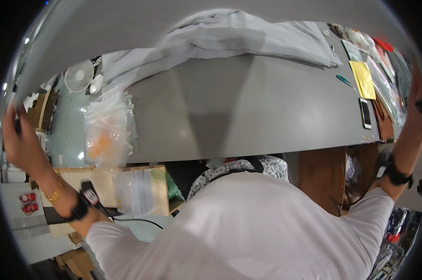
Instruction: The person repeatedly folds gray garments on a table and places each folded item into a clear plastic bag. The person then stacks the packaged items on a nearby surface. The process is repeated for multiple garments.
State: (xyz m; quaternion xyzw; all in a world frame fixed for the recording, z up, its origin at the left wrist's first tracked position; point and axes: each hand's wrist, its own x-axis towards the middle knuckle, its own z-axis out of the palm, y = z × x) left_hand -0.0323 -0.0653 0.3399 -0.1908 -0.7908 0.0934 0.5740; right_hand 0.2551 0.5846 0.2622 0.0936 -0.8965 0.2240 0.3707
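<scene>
My left hand (pixel 23 142) is raised at the far left edge, with a gold band and a black strap on the arm below it. Its thumb and fingers close upward at the corner of a blurred grey surface (pixel 103 28) that covers the top of the view. What they grip there is hidden. On the right my forearm (pixel 407 123) rises along the edge, and my right hand (pixel 415 77) is mostly cut off, its fingers unseen. A crumpled light grey cloth (pixel 220 35) lies along the far side of the grey table (pixel 164 112).
Clear plastic bags (pixel 109 123) overlap the table's left side, near a white fan (pixel 79 75). On the right lie a phone (pixel 365 113), a teal-handled tool (pixel 345 81) and a yellow packet (pixel 362 79). A cardboard box (pixel 320 175) stands below. A cable (pixel 136 220) runs from my left arm.
</scene>
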